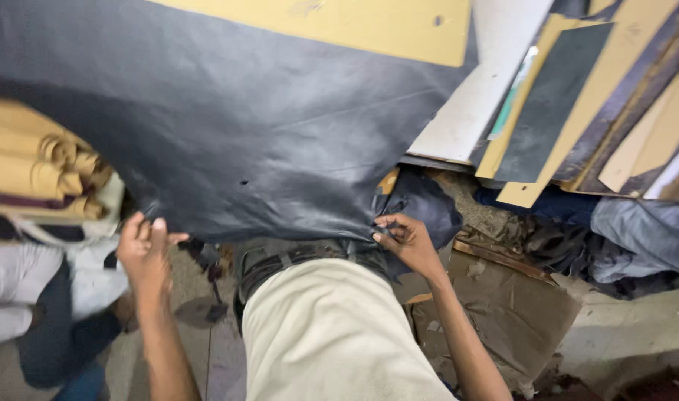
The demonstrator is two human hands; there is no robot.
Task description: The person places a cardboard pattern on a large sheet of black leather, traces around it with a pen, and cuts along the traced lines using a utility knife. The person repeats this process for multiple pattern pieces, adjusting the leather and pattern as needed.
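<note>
A large sheet of black leather lies spread over a work surface and hangs over its near edge. My left hand pinches the sheet's lower left edge. At the lower right corner of the sheet, my right hand grips a bunched fold. Both hands hold the near edge just above my waist, where my light trousers and a belt show.
Rolls of tan material are stacked at the left. A yellow board lies under the leather at the top. Cardboard and dark pattern pieces pile up at the right. Brown cardboard and cloth scraps lie on the floor.
</note>
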